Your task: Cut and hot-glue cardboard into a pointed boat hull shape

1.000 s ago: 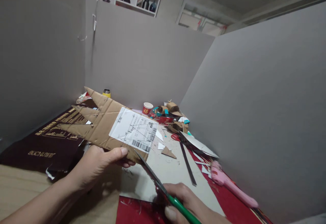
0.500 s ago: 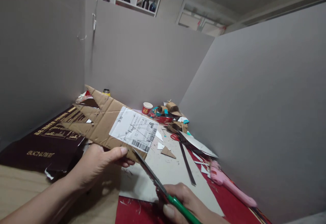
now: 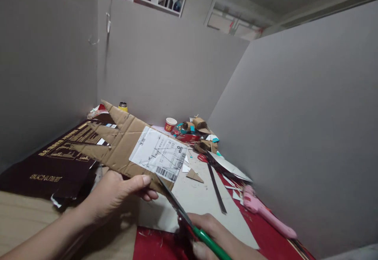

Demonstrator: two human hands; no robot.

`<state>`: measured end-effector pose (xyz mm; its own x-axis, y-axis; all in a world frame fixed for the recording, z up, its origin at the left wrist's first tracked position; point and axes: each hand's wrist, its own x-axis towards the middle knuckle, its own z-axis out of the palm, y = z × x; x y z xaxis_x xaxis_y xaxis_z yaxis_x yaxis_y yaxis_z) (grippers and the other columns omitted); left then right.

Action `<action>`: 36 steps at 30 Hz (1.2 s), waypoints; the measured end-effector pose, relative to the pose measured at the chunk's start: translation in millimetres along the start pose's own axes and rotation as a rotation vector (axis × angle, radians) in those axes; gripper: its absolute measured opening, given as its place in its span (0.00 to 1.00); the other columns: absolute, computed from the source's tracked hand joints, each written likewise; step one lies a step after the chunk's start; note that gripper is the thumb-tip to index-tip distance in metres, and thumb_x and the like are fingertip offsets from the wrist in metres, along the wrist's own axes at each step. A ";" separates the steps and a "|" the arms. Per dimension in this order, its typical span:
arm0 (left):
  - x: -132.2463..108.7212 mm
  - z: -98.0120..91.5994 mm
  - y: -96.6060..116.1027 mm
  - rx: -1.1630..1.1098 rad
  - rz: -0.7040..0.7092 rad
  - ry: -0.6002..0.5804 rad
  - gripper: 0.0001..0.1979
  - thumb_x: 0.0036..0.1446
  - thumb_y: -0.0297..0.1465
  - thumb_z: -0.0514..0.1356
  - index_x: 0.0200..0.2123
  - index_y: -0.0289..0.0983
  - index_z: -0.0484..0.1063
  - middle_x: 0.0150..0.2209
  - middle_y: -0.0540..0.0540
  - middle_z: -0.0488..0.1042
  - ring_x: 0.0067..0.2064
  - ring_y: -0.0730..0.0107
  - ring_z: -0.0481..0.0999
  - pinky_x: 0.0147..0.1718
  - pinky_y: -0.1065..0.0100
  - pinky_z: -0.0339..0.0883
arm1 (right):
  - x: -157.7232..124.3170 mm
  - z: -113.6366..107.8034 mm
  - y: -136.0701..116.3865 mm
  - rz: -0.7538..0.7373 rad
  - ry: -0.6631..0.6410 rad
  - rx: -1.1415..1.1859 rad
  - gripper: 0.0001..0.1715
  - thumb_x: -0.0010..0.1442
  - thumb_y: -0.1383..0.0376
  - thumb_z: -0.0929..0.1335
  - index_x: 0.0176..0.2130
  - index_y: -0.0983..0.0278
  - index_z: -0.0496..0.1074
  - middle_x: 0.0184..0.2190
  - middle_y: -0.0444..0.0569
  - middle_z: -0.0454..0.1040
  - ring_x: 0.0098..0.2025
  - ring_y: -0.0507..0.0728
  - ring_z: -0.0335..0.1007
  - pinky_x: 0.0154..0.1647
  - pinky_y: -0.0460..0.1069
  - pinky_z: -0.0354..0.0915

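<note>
Both hands grip: left hand (image 3: 113,191) pinches the cardboard (image 3: 124,143), right hand (image 3: 218,240) clasps green-handled scissors (image 3: 189,220).

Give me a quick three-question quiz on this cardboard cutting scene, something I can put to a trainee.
1. Which hand grips the cardboard piece? A. the left hand B. the right hand C. neither
2. True or false: the green-handled scissors are in the right hand, with the blades at the cardboard piece's near edge.
3. Fill in: the white printed sheet stuck on the cardboard piece is a shipping ____.

Key: 1 A; 2 true; 3 label.
</note>
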<state>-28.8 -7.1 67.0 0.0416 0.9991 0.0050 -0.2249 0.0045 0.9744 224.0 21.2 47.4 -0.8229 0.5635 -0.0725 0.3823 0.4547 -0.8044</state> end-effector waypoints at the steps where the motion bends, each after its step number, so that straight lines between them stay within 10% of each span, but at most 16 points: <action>1: -0.4 1.0 -0.6 -0.010 -0.001 0.012 0.11 0.48 0.37 0.67 0.25 0.33 0.79 0.23 0.42 0.80 0.28 0.63 0.79 0.30 0.68 0.71 | 0.3 0.2 0.0 0.003 -0.005 0.006 0.36 0.60 0.36 0.57 0.35 0.66 0.66 0.26 0.43 0.60 0.28 0.51 0.54 0.29 0.45 0.56; 36: 5.9 -3.4 -8.3 0.023 0.016 -0.034 0.16 0.50 0.40 0.67 0.31 0.30 0.77 0.24 0.41 0.81 0.25 0.68 0.78 0.28 0.72 0.72 | 6.1 3.8 0.7 -0.068 -0.027 0.011 0.27 0.66 0.44 0.55 0.33 0.64 0.60 0.26 0.43 0.58 0.28 0.51 0.52 0.28 0.46 0.54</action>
<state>-30.0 -1.1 58.2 0.0718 0.9970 0.0280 -0.2036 -0.0128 0.9790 217.7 22.3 44.1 -0.8580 0.5126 -0.0334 0.3207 0.4837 -0.8143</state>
